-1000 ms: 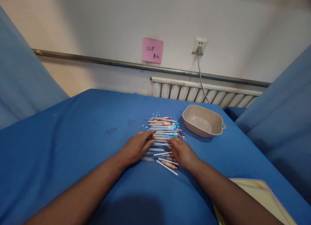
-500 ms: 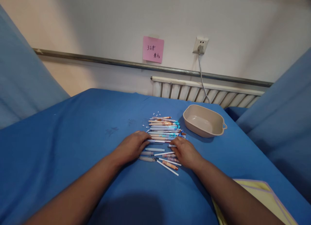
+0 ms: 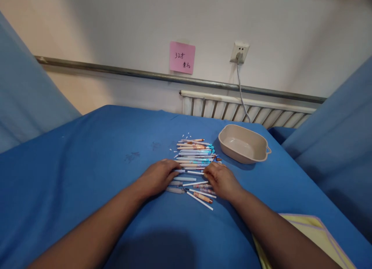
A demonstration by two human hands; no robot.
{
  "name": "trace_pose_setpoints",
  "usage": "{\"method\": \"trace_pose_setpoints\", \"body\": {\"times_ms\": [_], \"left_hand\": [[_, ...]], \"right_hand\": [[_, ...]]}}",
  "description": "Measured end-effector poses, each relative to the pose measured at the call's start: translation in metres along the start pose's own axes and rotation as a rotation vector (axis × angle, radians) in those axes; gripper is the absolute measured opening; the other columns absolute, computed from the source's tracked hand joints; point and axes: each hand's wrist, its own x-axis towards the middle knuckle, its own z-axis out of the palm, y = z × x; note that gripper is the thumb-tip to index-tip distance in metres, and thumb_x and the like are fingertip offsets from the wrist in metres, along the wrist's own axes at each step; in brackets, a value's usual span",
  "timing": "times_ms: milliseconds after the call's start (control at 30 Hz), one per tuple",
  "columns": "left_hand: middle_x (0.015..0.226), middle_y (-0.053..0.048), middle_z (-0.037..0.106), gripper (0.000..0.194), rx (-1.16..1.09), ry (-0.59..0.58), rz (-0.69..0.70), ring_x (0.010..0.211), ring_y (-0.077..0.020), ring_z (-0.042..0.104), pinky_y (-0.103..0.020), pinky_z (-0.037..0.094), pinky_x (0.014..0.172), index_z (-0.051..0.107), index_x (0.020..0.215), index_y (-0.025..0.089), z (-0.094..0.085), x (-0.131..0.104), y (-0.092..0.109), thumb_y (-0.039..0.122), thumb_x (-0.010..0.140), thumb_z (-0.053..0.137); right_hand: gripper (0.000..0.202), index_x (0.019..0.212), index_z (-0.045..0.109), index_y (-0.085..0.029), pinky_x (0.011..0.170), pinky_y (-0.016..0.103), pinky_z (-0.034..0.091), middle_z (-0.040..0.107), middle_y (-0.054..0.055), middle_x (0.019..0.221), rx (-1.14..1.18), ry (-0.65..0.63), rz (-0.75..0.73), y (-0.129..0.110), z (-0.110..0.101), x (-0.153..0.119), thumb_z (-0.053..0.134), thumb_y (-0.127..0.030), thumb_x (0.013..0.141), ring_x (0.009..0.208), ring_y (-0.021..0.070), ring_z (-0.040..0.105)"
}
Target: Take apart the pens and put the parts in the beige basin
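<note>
A stack of pens (image 3: 193, 153) lies side by side on the blue cloth, between and beyond my hands. My left hand (image 3: 159, 177) is closed at the left end of a pen with a pale barrel. Opposite it, my right hand (image 3: 222, 179) pinches the right end of a thin white refill (image 3: 195, 172), which reaches toward my left fingertips. Nearer to me lie a light blue barrel (image 3: 185, 179), clear barrels (image 3: 175, 190), several white refills (image 3: 199, 201) and an orange pen part (image 3: 202, 197).
A beige basin (image 3: 244, 144) stands right of the pens. Small white tips (image 3: 186, 136) lie behind and left of them. A yellow cloth (image 3: 312, 234) is at the lower right. Behind the table are a radiator (image 3: 221, 106) and a metal rail (image 3: 139, 73).
The white refill between my hands now shows at greater length, lying across toward the left hand. Both hands have barely shifted.
</note>
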Motion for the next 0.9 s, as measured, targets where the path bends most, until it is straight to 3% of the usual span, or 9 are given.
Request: {"method": "trace_pose_setpoints", "body": {"times_ms": [233, 367, 500, 700, 900], "left_hand": [[0.094, -0.004, 0.066, 0.021, 0.012, -0.029, 0.007, 0.087, -0.0191, 0.058, -0.027, 0.042, 0.078, 0.063, 0.095, 0.021, -0.006, -0.003, -0.002, 0.029, 0.085, 0.047], [0.090, -0.003, 0.064, 0.017, 0.018, -0.060, 0.004, 0.085, -0.0187, 0.057, -0.026, 0.041, 0.076, 0.063, 0.090, 0.020, -0.008, -0.003, 0.002, 0.027, 0.083, 0.049], [0.095, -0.003, 0.064, 0.020, 0.001, -0.064, -0.007, 0.087, -0.0184, 0.057, -0.026, 0.041, 0.078, 0.062, 0.097, 0.021, -0.008, -0.001, 0.002, 0.025, 0.082, 0.048], [0.085, -0.003, 0.064, 0.018, 0.038, -0.089, -0.069, 0.077, -0.0177, 0.057, -0.025, 0.041, 0.069, 0.063, 0.087, 0.021, -0.009, -0.001, 0.003, 0.024, 0.082, 0.047], [0.091, -0.003, 0.065, 0.022, 0.053, -0.089, -0.026, 0.086, -0.0191, 0.057, -0.027, 0.041, 0.077, 0.064, 0.093, 0.022, -0.007, -0.003, 0.001, 0.024, 0.084, 0.044]], "right_hand": [[0.013, 0.091, 0.059, -0.019, 0.082, 0.029, 0.037, 0.059, 0.005, 0.092, -0.033, -0.044, 0.014, 0.000, -0.004, -0.003, 0.049, -0.013, 0.086, 0.090, 0.0173, 0.052], [0.012, 0.095, 0.060, -0.019, 0.082, 0.030, 0.037, 0.058, 0.005, 0.093, 0.001, -0.032, -0.008, -0.004, -0.003, -0.004, 0.052, -0.020, 0.086, 0.091, 0.0180, 0.051], [0.011, 0.089, 0.062, -0.020, 0.080, 0.028, 0.037, 0.058, 0.004, 0.089, 0.020, -0.056, -0.063, -0.005, 0.000, -0.004, 0.052, -0.018, 0.086, 0.088, 0.0168, 0.050], [0.011, 0.085, 0.061, -0.019, 0.081, 0.027, 0.037, 0.058, 0.004, 0.089, 0.016, -0.105, -0.060, -0.001, -0.003, -0.003, 0.052, -0.014, 0.085, 0.089, 0.0164, 0.050], [0.010, 0.086, 0.061, -0.019, 0.081, 0.026, 0.036, 0.059, 0.004, 0.091, -0.032, -0.185, -0.034, -0.002, -0.013, -0.003, 0.053, -0.013, 0.082, 0.090, 0.0162, 0.051]]}}
